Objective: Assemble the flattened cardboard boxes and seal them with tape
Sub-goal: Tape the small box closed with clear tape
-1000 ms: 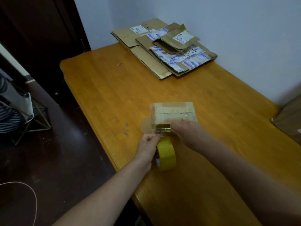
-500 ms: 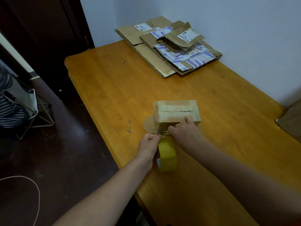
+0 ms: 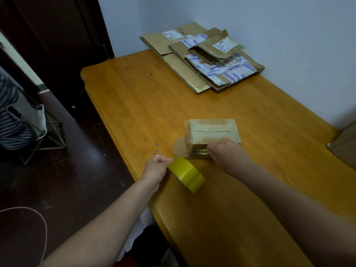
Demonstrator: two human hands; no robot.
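A small assembled cardboard box (image 3: 211, 130) sits on the wooden table (image 3: 134, 105), near its left edge, with one rounded side flap lying open to the left. My right hand (image 3: 224, 151) presses on the box's near face, fingers against a strip of tape there. My left hand (image 3: 157, 166) grips a yellow tape roll (image 3: 185, 174), tilted just above the table near the front-left edge and apart from the box. A stack of flattened cardboard boxes (image 3: 204, 58) with shipping labels lies at the far end by the wall.
Another brown cardboard piece (image 3: 344, 145) juts in at the right edge. A dark door and dark floor lie left of the table. A folding stand with a white bag (image 3: 32, 120) stands on the floor. A thin white cord (image 3: 38, 218) loops at lower left.
My left hand has pulled the tape roll down and left, away from the box, and tilted it. My right hand stays pressed on the box's near face.
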